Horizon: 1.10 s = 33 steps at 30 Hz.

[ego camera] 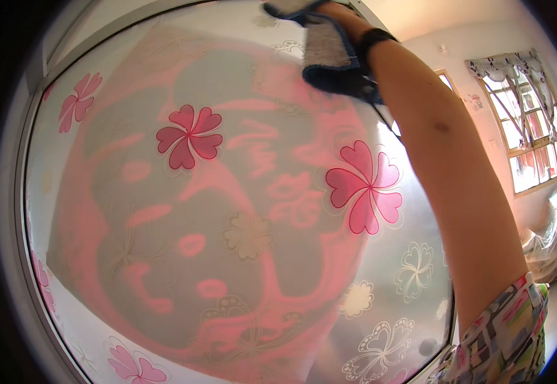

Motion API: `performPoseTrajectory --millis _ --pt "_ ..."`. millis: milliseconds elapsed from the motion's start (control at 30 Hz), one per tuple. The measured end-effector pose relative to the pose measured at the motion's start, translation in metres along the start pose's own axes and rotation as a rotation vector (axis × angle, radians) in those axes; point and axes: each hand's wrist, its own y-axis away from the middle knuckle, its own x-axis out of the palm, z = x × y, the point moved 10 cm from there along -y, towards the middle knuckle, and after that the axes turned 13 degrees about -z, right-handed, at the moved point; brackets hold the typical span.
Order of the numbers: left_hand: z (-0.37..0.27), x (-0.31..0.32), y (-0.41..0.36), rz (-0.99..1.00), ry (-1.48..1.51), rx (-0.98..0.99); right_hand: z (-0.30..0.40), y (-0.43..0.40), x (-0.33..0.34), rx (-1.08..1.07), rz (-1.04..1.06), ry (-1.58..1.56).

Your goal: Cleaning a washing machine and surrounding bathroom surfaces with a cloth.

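My right hand (338, 13) is raised at the top edge of the view, with a black band (377, 41) around the wrist. It holds a grey cloth with dark blue edging (329, 48) against or close to a frosted glass pane (278, 192); the fingers are mostly hidden. A thin dark cord or strap (385, 117) hangs below the cloth, beside the forearm. Pink heart-petalled flowers (369, 187) and pale flower outlines decorate the pane. Through it shows a blurred large red-and-grey printed shape (202, 201). My left hand is out of view.
A metal frame (31, 120) borders the pane on the left. At the right, a wall holds a window (528, 125) with a short patterned curtain (508, 65). Under that window stands something covered in clear plastic sheeting (549, 235).
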Motion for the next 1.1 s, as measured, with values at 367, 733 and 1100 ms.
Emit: performPoseTrajectory --millis 367,733,1100 --pt "0.021 0.01 0.001 -0.048 -0.078 0.06 -0.09 0.049 0.01 0.231 0.077 0.101" --pt "-0.005 0.011 -0.011 0.229 0.126 0.074 0.06 -0.021 0.002 0.097 -0.004 -0.025" --pt "0.001 0.003 -0.022 0.132 0.206 0.424 0.19 -0.059 -0.018 0.045 -0.045 -0.153"
